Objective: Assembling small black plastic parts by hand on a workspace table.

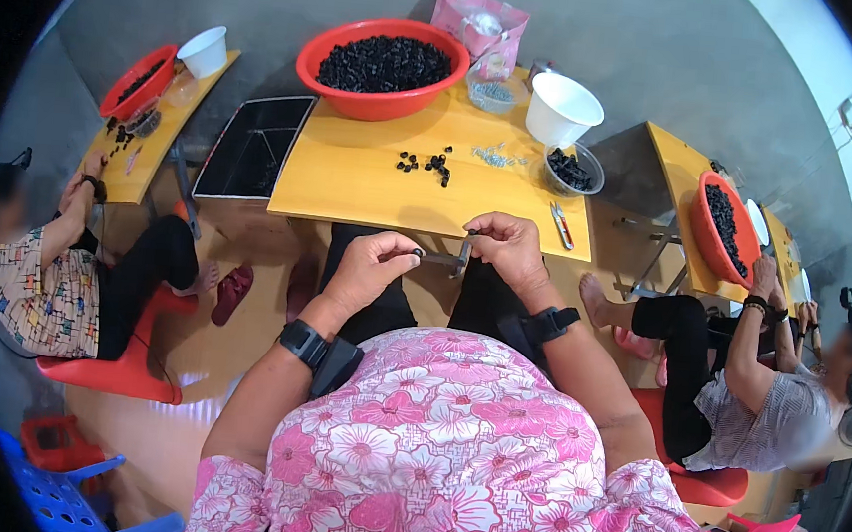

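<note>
Both hands are held over my lap, just short of the near edge of the yellow table (352, 185). In my left hand (368, 269) a small black part (417, 253) is pinched between thumb and forefinger. My right hand (510, 255) pinches another small black piece (472, 232), mostly covered by the fingertips. The two hands are a little apart. Several loose black parts (441, 167) lie on the tabletop beyond them, beside a scatter of small clear pieces (498, 157). Red-handled snips (561, 227) rest near the table's right edge.
At the back stands a red basin (388, 108) heaped with black parts. A white bucket (563, 112), a clear bowl of black parts (572, 170), a clear tub (494, 96) and a pink bag (480, 30) are to its right. People work at side tables.
</note>
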